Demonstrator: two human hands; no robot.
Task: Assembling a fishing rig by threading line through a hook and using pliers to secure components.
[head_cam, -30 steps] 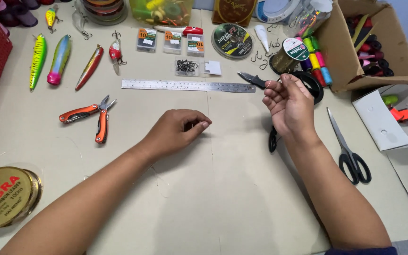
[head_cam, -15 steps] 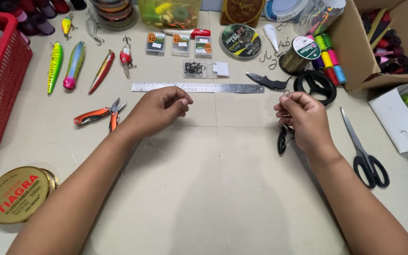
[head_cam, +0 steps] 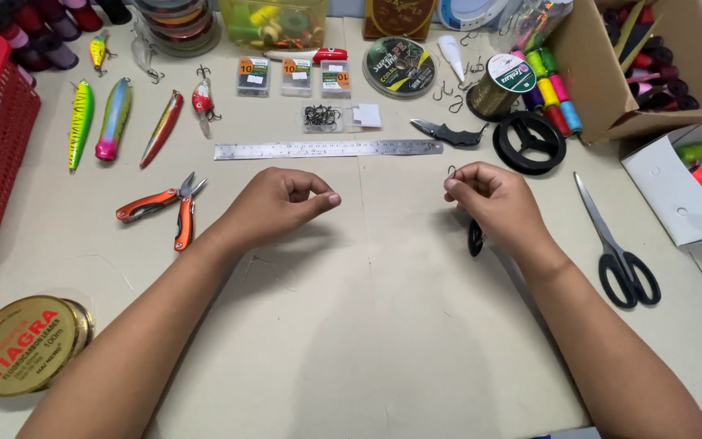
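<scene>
Right hand (head_cam: 493, 195) pinches a small fish hook (head_cam: 452, 171) at its fingertips, a dark oval object (head_cam: 475, 237) showing just under the palm; left hand (head_cam: 282, 203) is curled with thumb and forefinger pressed together, apparently on fine line too thin to make out, the hands well apart over the table (head_cam: 367, 341). Judged from this: hook picked, line drawn out, knot not yet formed. Steel ruler (head_cam: 328, 149) beyond the hands, orange pliers (head_cam: 164, 207) left, scissors (head_cam: 615, 244) right lie untouched.
</scene>
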